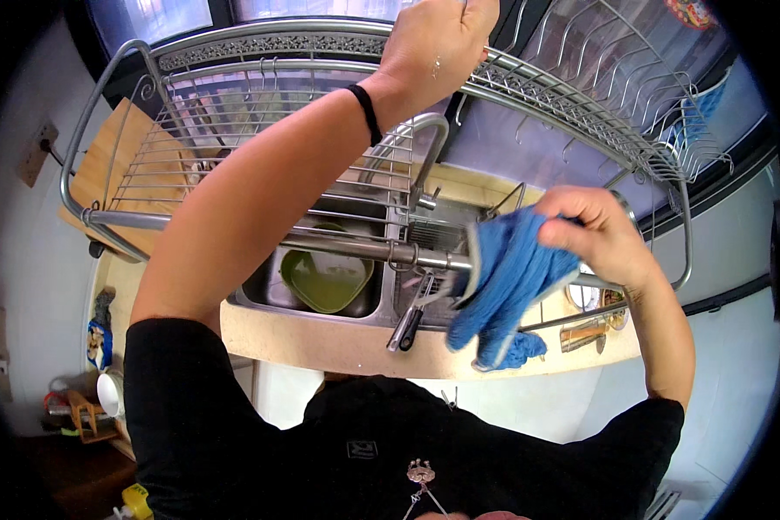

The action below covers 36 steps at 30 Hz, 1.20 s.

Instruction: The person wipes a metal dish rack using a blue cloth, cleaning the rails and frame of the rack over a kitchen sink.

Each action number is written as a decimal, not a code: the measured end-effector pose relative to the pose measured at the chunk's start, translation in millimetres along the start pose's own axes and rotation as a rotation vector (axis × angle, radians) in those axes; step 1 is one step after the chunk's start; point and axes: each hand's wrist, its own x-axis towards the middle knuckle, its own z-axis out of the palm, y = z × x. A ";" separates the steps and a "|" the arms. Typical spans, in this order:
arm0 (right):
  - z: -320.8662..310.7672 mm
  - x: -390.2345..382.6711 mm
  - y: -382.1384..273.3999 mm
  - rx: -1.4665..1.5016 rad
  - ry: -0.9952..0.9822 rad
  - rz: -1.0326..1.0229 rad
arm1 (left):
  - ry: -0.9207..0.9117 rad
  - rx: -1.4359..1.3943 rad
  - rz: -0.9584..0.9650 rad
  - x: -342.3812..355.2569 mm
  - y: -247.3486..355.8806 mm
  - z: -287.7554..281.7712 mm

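My right hand point(594, 234) grips a blue cloth point(511, 277) with pale edging, thumb and fingers closed on its top. The cloth hangs in folds in front of the lower front bar of the metal dish rack point(355, 247). Raised across the rack, my left arm reaches to its upper rail. At the top edge of the picture, my left hand point(438, 43) looks closed, its fingers partly cut off. Whatever it pinches is out of sight. A smaller blue bunch of cloth point(522, 349) shows below; I cannot tell whether it is separate.
Under the rack is a steel sink point(381, 299) holding a green basin point(328, 279) of cloudy water. The faucet point(433, 152) stands behind it. Black-handled utensils point(412, 321) lie at the sink's front. A wooden cutting board point(121, 178) leans at the rack's left end.
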 end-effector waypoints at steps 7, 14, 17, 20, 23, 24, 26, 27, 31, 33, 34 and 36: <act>-38.5 28.2 35.8 0.493 0.445 0.328 | 0.051 -0.022 0.068 -0.8 -4.1 3.1; 24.9 127.9 41.8 -0.947 0.588 -0.789 | 0.052 -0.082 0.094 -6.9 -1.1 0.2; 23.8 152.1 36.3 -1.525 0.463 -0.944 | 0.075 -0.157 0.047 -9.7 -0.8 5.5; 24.4 167.6 40.7 -1.615 0.524 -0.890 | 0.137 0.193 0.394 -9.1 -12.8 4.1; 20.1 159.7 47.6 -1.688 0.580 -0.822 | 0.128 0.146 0.362 -12.1 -19.3 5.5; 13.5 153.3 54.2 -1.716 0.587 -0.800 | 0.100 0.025 0.253 -14.4 -14.0 6.3; -4.5 137.7 69.0 -1.751 0.567 -0.725 | 0.076 0.073 0.293 -14.0 -10.5 3.2; -12.9 129.1 72.2 -1.782 0.549 -0.695 | 0.124 0.207 0.435 -10.2 -13.2 2.5; -55.8 84.4 102.6 -1.884 0.492 -0.487 | 0.073 -0.026 0.160 -15.0 -2.1 5.4; -72.9 68.8 113.7 -1.918 0.506 -0.363 | 0.081 -0.082 0.027 -15.0 4.2 4.9; -77.6 64.4 117.2 -1.932 0.513 -0.304 | 0.094 0.067 0.212 -13.3 0.2 2.6; -80.8 60.3 117.1 -1.831 0.545 -0.320 | 0.113 0.365 0.586 -9.3 -6.8 -2.2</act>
